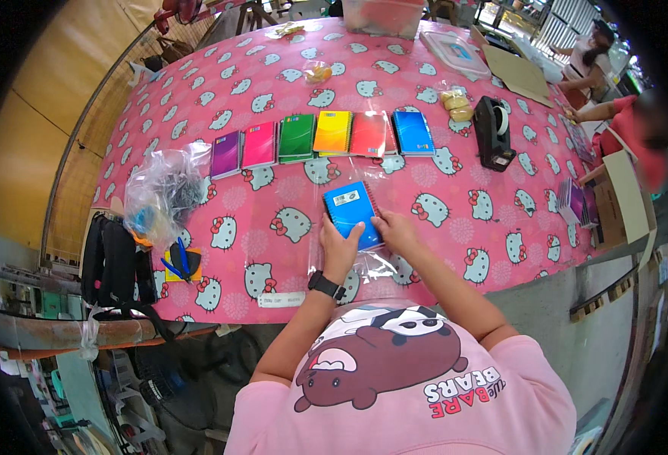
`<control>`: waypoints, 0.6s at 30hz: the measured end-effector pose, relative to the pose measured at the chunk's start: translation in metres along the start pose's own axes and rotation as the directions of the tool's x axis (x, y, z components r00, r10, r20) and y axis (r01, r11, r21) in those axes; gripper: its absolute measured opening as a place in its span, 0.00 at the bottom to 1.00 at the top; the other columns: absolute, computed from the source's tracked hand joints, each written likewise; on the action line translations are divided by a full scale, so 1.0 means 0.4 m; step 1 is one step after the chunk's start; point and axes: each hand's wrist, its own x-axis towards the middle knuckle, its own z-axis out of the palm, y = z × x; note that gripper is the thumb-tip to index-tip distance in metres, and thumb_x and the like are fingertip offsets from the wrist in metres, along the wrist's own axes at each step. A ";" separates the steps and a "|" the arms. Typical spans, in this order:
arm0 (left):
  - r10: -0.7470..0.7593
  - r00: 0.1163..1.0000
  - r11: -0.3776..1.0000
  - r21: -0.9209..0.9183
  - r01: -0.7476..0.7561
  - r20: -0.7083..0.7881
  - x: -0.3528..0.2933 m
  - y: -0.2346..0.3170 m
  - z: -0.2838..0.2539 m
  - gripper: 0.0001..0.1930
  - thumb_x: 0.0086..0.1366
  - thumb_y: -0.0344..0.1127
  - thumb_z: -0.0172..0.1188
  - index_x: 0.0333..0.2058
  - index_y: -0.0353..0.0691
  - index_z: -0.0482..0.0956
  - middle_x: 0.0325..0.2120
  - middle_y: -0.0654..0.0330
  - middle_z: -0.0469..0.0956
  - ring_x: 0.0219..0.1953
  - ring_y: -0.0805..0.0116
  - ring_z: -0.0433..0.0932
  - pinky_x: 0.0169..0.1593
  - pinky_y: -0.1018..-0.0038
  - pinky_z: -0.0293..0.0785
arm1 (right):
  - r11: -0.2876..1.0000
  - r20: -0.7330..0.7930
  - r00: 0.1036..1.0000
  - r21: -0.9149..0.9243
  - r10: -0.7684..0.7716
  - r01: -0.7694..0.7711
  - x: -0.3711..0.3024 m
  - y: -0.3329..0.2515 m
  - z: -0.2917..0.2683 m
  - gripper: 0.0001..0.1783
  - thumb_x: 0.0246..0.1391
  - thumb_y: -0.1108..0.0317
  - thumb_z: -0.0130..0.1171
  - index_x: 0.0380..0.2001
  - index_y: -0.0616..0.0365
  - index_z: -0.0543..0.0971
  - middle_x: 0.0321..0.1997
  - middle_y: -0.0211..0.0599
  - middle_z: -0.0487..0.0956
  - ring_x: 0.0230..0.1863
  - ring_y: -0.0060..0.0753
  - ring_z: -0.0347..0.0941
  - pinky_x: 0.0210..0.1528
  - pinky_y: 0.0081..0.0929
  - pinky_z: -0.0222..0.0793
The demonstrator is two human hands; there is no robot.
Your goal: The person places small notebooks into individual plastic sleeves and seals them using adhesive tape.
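Both hands grip a blue spiral notebook [356, 208] with a white sticker near its top, possibly with others stacked beneath. My left hand [338, 246] wraps its left lower edge, thumb on the cover; a black watch is on that wrist. My right hand [396, 232] pinches the right edge by the spiral. Clear plastic [319, 173] lies around and under the notebook. Beyond stands a row of spiral notebook stacks: purple [225, 155], pink [259, 144], green [296, 136], yellow [333, 132], red [369, 133] and blue [413, 133].
A black tape dispenser [493, 133] sits right of the row, beside wrapped yellowish rolls [456, 105]. At left lie a crumpled plastic bag [168, 186], blue-handled cutters [181, 262] and a black bag [109, 258]. Two people work at far right, near a cardboard box [622, 197] and purple notebooks [572, 203].
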 end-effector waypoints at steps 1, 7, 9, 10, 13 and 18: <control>-0.013 1.000 0.999 0.044 0.014 -0.027 -0.006 0.005 0.006 0.44 0.50 0.39 0.64 0.57 0.22 0.48 0.48 0.34 0.65 0.50 0.44 0.66 0.54 0.60 0.60 | 1.000 -0.003 1.000 -0.002 0.004 -0.004 -0.011 -0.009 0.006 0.18 0.50 0.64 0.55 0.43 0.64 0.74 0.35 0.55 0.77 0.38 0.54 0.74 0.39 0.42 0.68; 0.045 0.993 0.989 0.146 -0.028 -0.113 -0.008 -0.014 0.022 0.37 0.54 0.33 0.59 0.57 0.22 0.49 0.49 0.33 0.64 0.52 0.42 0.65 0.53 0.60 0.61 | 0.987 -0.051 0.998 -0.162 -0.023 0.015 -0.035 -0.057 0.008 0.26 0.49 0.63 0.57 0.49 0.63 0.67 0.37 0.59 0.75 0.39 0.59 0.72 0.40 0.44 0.68; 0.058 0.992 0.991 0.127 -0.043 -0.114 -0.020 -0.014 0.023 0.36 0.55 0.31 0.57 0.57 0.22 0.49 0.49 0.33 0.64 0.52 0.41 0.65 0.54 0.60 0.61 | 0.977 -0.056 0.992 -0.189 -0.110 0.098 -0.039 -0.041 0.011 0.29 0.50 0.61 0.55 0.54 0.61 0.63 0.46 0.57 0.71 0.47 0.57 0.68 0.46 0.45 0.64; 0.080 0.991 0.992 0.101 -0.069 -0.108 -0.017 -0.002 0.026 0.35 0.55 0.30 0.56 0.57 0.21 0.48 0.49 0.33 0.64 0.51 0.41 0.65 0.54 0.59 0.61 | 0.959 -0.071 0.978 -0.222 -0.198 0.178 -0.034 -0.036 0.009 0.32 0.52 0.58 0.52 0.59 0.59 0.59 0.55 0.55 0.68 0.55 0.55 0.64 0.52 0.47 0.61; 0.070 0.995 0.996 0.052 -0.066 -0.073 -0.014 0.008 0.020 0.35 0.56 0.30 0.54 0.57 0.22 0.47 0.49 0.33 0.64 0.51 0.40 0.65 0.54 0.58 0.60 | 0.547 0.106 0.849 -0.722 -0.518 0.423 -0.015 -0.010 0.048 0.33 0.55 0.58 0.45 0.63 0.54 0.53 0.67 0.41 0.52 0.68 0.48 0.44 0.61 0.56 0.46; 0.273 0.956 0.708 0.695 -0.127 -0.104 0.034 0.024 -0.108 0.22 0.54 0.35 0.57 0.47 0.32 0.69 0.48 0.45 0.68 0.50 0.48 0.66 0.55 0.56 0.58 | 0.625 0.064 0.858 -0.658 -0.510 0.420 -0.018 -0.004 0.041 0.29 0.58 0.58 0.40 0.62 0.52 0.56 0.68 0.33 0.51 0.68 0.50 0.42 0.62 0.65 0.33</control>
